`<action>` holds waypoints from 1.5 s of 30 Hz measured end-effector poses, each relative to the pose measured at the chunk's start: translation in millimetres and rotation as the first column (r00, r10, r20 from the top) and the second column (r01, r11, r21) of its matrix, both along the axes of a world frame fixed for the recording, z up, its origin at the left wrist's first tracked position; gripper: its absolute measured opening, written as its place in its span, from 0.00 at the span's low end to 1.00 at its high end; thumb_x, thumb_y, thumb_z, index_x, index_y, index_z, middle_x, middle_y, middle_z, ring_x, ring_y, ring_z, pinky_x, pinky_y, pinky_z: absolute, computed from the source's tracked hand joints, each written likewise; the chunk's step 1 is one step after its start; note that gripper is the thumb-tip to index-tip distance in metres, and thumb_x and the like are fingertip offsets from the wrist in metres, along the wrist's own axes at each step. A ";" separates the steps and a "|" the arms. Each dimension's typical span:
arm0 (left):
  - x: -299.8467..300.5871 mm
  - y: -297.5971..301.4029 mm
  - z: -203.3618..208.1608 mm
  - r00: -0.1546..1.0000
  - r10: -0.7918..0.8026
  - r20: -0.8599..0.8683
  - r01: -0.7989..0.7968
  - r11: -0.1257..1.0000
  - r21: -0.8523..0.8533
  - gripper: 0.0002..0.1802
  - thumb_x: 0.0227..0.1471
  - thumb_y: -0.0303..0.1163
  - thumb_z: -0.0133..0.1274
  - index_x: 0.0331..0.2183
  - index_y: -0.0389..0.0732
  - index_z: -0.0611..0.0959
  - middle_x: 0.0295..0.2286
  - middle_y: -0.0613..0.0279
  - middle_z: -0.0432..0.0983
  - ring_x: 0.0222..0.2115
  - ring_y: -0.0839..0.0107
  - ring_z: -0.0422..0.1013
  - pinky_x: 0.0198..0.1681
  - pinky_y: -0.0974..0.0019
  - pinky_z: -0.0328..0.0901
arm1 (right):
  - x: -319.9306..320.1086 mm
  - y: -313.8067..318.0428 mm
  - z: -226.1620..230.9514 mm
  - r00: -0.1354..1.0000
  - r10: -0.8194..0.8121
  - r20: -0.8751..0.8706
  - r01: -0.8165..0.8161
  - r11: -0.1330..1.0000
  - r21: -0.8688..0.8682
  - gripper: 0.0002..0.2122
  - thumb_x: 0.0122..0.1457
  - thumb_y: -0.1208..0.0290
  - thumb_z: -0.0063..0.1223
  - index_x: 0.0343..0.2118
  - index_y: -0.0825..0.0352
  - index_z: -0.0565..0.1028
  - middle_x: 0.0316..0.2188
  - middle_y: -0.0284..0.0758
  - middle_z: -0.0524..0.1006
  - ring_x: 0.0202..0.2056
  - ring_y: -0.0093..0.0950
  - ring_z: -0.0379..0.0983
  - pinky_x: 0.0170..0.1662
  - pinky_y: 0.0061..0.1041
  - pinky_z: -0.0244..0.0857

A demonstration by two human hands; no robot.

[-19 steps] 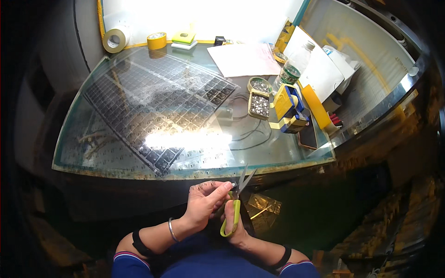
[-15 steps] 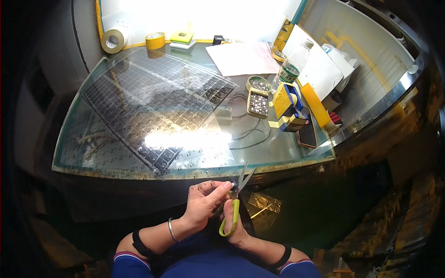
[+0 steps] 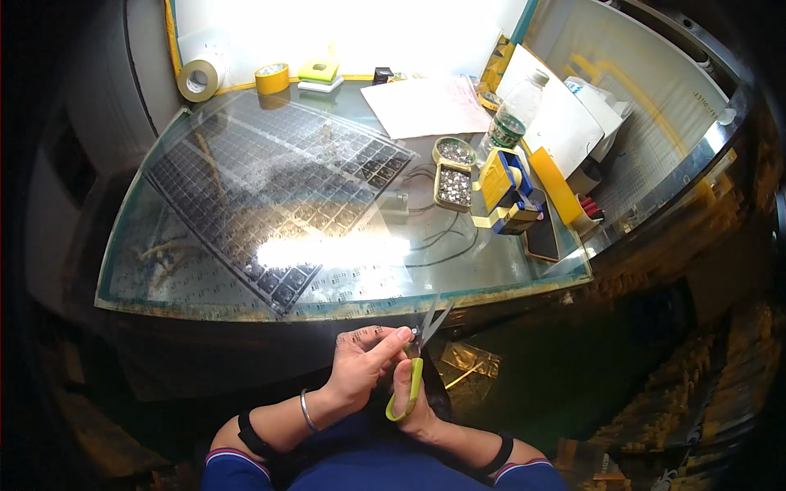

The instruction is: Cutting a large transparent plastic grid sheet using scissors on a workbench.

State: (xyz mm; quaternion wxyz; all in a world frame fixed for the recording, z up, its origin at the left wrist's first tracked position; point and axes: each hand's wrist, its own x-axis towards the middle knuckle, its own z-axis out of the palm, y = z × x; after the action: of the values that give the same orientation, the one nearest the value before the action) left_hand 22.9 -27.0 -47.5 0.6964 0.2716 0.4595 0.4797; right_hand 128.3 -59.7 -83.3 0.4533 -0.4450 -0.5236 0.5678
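In front of the glass table's near edge, my right hand (image 3: 413,405) grips scissors (image 3: 417,385) with yellow-green handles. Their metal blades stand apart and point up, away from me. Close against the scissors' pivot, my left hand (image 3: 358,366) is closed in a pinch at thumb and forefinger. A tiny dark piece with a pale spot (image 3: 415,331) shows at those fingertips; its kind is too small to make out. Small dark printed marks lie across the left fingers, like those on the clear printed film (image 3: 221,282) on the table.
A dark gridded sheet (image 3: 184,188) spans the glass table (image 3: 446,286). To the right stand two tins of small pieces (image 3: 454,186), a blue-and-yellow tape dispenser (image 3: 512,196), a clear bottle (image 3: 524,98) and a phone (image 3: 540,229). Tape rolls (image 3: 272,78) sit at the back.
Both hands and the scissors sit very slightly lower in the picture. The grip of each hand and the spread of the blades look the same.
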 end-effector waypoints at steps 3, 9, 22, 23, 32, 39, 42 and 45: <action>-2.7 0.0 5.4 0.999 -0.034 0.014 0.034 0.999 -0.012 0.10 0.48 0.35 0.55 0.25 0.38 0.80 0.16 0.69 0.71 0.12 0.85 0.62 0.12 0.80 0.54 | 4.0 -3.0 -12.5 0.998 0.030 -0.048 -0.030 1.000 0.005 0.22 0.60 0.51 0.30 0.31 0.69 0.64 0.22 0.33 0.65 0.24 0.24 0.63 0.28 0.23 0.59; -16.7 -0.1 0.0 0.995 -0.087 0.057 0.080 0.991 0.109 0.09 0.47 0.32 0.56 0.26 0.35 0.79 0.18 0.65 0.72 0.14 0.79 0.66 0.14 0.76 0.61 | 14.4 -13.8 -6.4 0.966 0.111 -0.235 -0.130 0.989 -0.070 0.22 0.60 0.49 0.31 0.29 0.68 0.64 0.21 0.30 0.64 0.22 0.21 0.62 0.27 0.20 0.59; -27.6 -43.9 -23.7 0.943 -0.260 0.206 0.230 0.960 0.156 0.07 0.48 0.26 0.51 0.27 0.31 0.79 0.22 0.60 0.73 0.22 0.76 0.67 0.28 0.74 0.62 | 48.0 37.4 45.3 0.982 0.023 -0.189 -0.005 0.996 0.091 0.12 0.60 0.66 0.39 0.33 0.73 0.65 0.32 0.41 0.72 0.29 0.24 0.70 0.30 0.22 0.67; -28.2 -51.8 -27.8 0.935 -0.298 0.193 0.272 0.950 0.151 0.06 0.49 0.25 0.51 0.27 0.31 0.79 0.23 0.59 0.72 0.23 0.75 0.67 0.28 0.74 0.63 | 44.4 52.1 54.5 0.986 0.022 -0.166 -0.009 0.997 0.081 0.10 0.59 0.68 0.43 0.32 0.73 0.65 0.35 0.45 0.72 0.32 0.26 0.72 0.33 0.23 0.67; -26.2 -65.3 -45.5 0.885 -0.466 0.000 0.459 0.872 0.172 0.11 0.50 0.33 0.53 0.31 0.34 0.81 0.26 0.66 0.75 0.28 0.82 0.69 0.34 0.78 0.63 | 30.9 114.5 71.3 0.988 -0.076 -0.132 0.109 0.960 0.258 0.08 0.49 0.81 0.53 0.29 0.71 0.64 0.31 0.46 0.75 0.32 0.28 0.74 0.36 0.21 0.68; -62.3 -55.0 -25.0 0.855 -0.479 -0.200 0.479 0.876 -0.052 0.11 0.48 0.32 0.54 0.27 0.32 0.81 0.25 0.60 0.76 0.28 0.77 0.70 0.35 0.76 0.64 | 28.3 90.6 75.6 0.902 -0.286 -0.323 0.381 0.881 0.282 0.08 0.46 0.83 0.54 0.24 0.69 0.65 0.25 0.41 0.76 0.29 0.27 0.75 0.33 0.21 0.69; -114.3 -65.7 -13.0 0.886 -0.340 -0.316 0.342 0.938 -0.052 0.12 0.46 0.32 0.54 0.22 0.31 0.81 0.20 0.59 0.75 0.25 0.76 0.71 0.30 0.76 0.63 | 29.8 79.7 63.8 0.923 -0.189 -0.334 0.233 0.967 0.099 0.08 0.47 0.83 0.54 0.25 0.69 0.66 0.26 0.41 0.75 0.27 0.27 0.74 0.34 0.23 0.69; -163.5 -95.9 -4.6 0.922 0.247 -0.298 -0.197 0.962 0.188 0.06 0.37 0.24 0.51 0.15 0.33 0.77 0.15 0.59 0.71 0.16 0.75 0.67 0.21 0.74 0.61 | 19.4 61.6 59.4 0.894 -0.088 -0.438 0.062 0.995 -0.073 0.07 0.49 0.80 0.55 0.27 0.69 0.67 0.28 0.43 0.75 0.29 0.30 0.75 0.34 0.24 0.70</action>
State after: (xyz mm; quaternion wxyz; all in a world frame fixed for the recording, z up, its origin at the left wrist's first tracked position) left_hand -140.6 -122.9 -52.0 0.5308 0.3448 0.5554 0.5395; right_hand 147.8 1.8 -23.9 0.5689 -0.3374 -0.3735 0.6504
